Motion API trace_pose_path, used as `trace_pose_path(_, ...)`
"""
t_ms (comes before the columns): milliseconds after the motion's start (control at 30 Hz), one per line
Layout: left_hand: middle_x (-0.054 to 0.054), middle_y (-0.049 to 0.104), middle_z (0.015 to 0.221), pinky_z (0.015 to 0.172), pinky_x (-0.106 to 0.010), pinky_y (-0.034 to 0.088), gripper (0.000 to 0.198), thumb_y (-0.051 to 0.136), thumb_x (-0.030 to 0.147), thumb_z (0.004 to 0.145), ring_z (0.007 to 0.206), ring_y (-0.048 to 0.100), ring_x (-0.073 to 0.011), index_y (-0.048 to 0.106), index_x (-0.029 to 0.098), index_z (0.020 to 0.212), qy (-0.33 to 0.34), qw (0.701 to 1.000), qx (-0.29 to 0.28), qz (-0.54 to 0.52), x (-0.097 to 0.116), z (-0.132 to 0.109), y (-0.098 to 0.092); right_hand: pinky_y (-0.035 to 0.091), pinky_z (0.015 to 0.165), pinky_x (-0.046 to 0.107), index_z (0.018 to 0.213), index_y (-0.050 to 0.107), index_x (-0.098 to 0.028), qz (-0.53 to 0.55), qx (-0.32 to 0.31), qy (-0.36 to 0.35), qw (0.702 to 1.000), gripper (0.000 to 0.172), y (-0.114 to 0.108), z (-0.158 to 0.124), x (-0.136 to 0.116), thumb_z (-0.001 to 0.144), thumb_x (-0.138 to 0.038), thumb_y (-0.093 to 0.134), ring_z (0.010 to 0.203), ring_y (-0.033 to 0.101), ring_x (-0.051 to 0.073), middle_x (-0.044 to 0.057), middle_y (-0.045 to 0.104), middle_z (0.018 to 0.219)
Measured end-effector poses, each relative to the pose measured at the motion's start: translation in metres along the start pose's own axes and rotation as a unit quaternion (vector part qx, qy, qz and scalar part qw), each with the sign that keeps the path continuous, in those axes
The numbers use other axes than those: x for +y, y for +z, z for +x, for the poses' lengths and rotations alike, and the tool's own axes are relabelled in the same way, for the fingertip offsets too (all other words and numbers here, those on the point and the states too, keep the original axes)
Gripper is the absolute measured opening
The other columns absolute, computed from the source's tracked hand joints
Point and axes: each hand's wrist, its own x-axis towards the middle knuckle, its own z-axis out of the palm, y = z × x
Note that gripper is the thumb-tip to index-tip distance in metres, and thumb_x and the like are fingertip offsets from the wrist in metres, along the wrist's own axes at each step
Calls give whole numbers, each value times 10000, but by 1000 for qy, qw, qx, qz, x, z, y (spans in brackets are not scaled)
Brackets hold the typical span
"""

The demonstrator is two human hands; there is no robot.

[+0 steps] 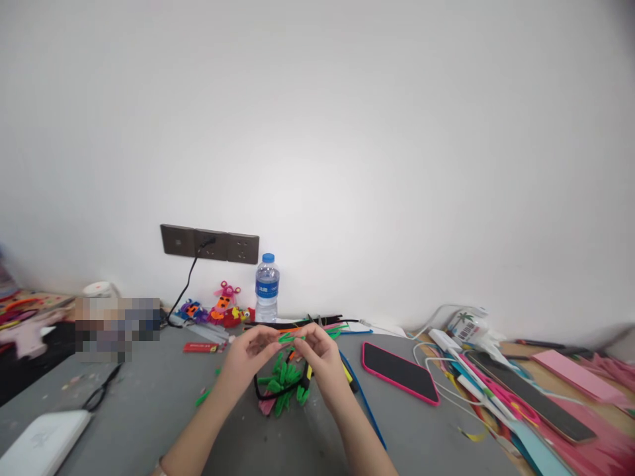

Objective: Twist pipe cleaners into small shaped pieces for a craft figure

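Note:
My left hand (pixel 251 354) and my right hand (pixel 321 354) meet above the grey table (pixel 149 403), and both pinch the same short green pipe cleaner (pixel 286 338) between their fingertips. Just under the hands lies a small pile of green pipe cleaner pieces (pixel 284 387) with a black one looped around it. More pipe cleaners in orange, black and green (pixel 317 324) lie behind the hands near the wall.
A water bottle (pixel 266 289) stands by the wall below a row of sockets (pixel 209 244). A pink-cased phone (pixel 399 372) lies at right, with cables, another phone (pixel 533 396) and pink sheets beyond. Scissors (pixel 102 391) and a white box (pixel 42 441) lie at left.

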Motion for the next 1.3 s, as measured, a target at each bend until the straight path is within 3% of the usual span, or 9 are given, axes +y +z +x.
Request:
trace_pose_path(200, -27, 681, 756, 613, -234, 475, 150, 699, 295, 729, 704, 609, -172, 703, 189, 836, 29, 999, 14, 35, -2, -3, 1, 430, 558, 239, 762, 592, -195, -17, -26, -17, 999, 211, 4, -1, 2, 741, -360, 722, 626, 516, 133, -6, 567, 724)
trace_pose_path(467, -44, 725, 781, 614, -242, 468, 133, 716, 279, 719, 683, 601, -176, 761, 206, 820, 80, 993, 43, 77, -5, -3, -2, 420, 560, 227, 750, 613, -190, -11, -39, -27, 999, 165, 5, -2, 0, 750, -320, 715, 627, 499, 121, -10, 553, 728)
trace_pose_path(1000, -28, 694, 676, 580, -230, 445, 111, 700, 279, 757, 636, 576, -158, 787, 233, 809, 141, 987, 14, 82, -3, -4, -2, 432, 566, 237, 761, 618, -198, -5, -36, -20, 999, 165, 4, -3, -1, 745, -329, 719, 621, 500, 125, -3, 572, 733)
trace_pose_path(1300, -38, 697, 681, 658, -257, 473, 101, 686, 251, 775, 707, 612, -185, 785, 234, 782, 135, 986, -12, 94, 3, -7, -2, 438, 568, 241, 843, 600, -203, -9, -28, -26, 999, 200, 3, -4, -2, 755, -345, 710, 617, 514, 127, -4, 574, 739)
